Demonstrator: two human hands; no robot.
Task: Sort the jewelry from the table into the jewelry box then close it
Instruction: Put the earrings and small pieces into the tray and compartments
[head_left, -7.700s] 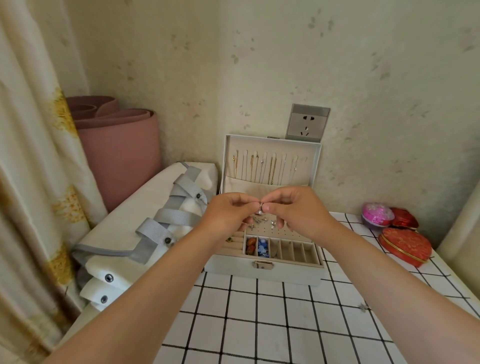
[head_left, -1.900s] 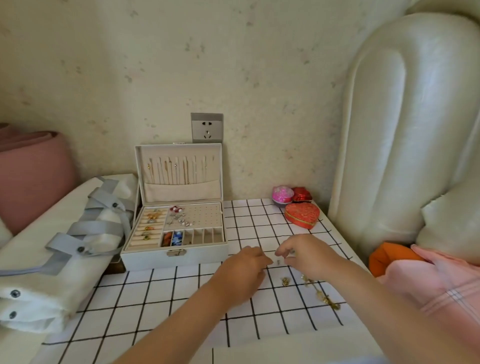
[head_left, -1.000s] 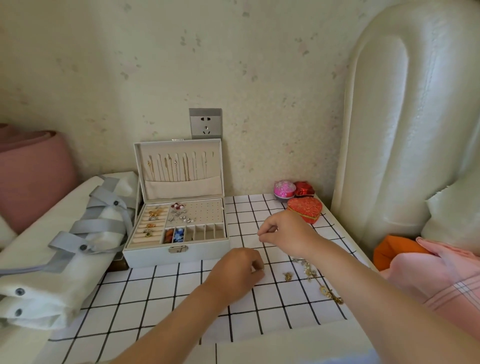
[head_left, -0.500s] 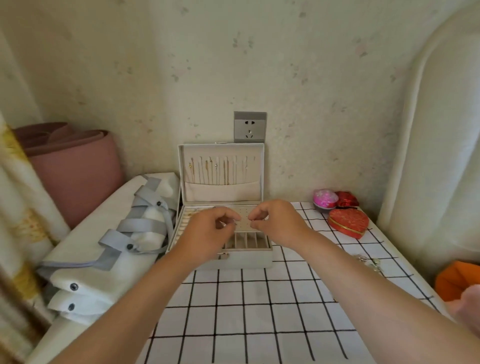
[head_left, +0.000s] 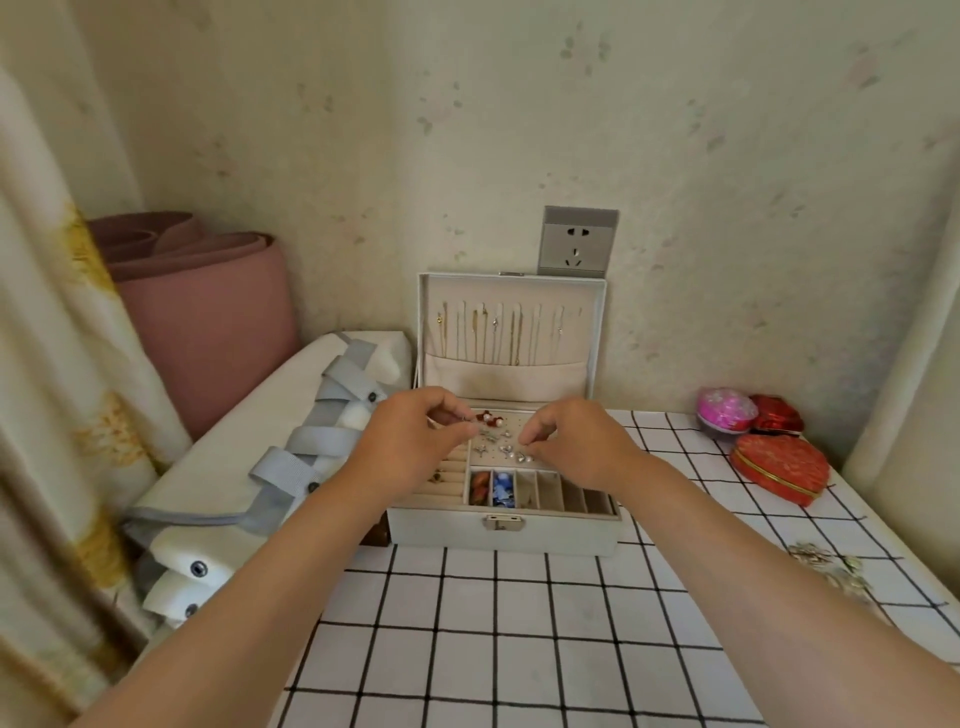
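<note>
The jewelry box (head_left: 501, 538) sits open at the back of the checked counter (head_left: 519, 623). Its lid (head_left: 511, 296) stands upright against the wall with fine chains hung inside, and both hands hover over the perforated earring panel (head_left: 511, 422) in the tray. The left hand (head_left: 410, 441) and the right hand (head_left: 576, 441) each have the fingers curled, with thumb and forefinger tips drawn into a tight pinch just above the studs. Whatever is between them is too small to make out. More loose jewelry (head_left: 826, 564) lies well apart near the counter's right edge. These pieces look nearly weightless, hard and slick, with thin posts and hooks that probably bend or snag easily. A fingertip pinch on the ornament's body, leaving the post free to find a hole, seems the soundest hold. Chains likely tangle, so lifting them by the clasp should help.
</note>
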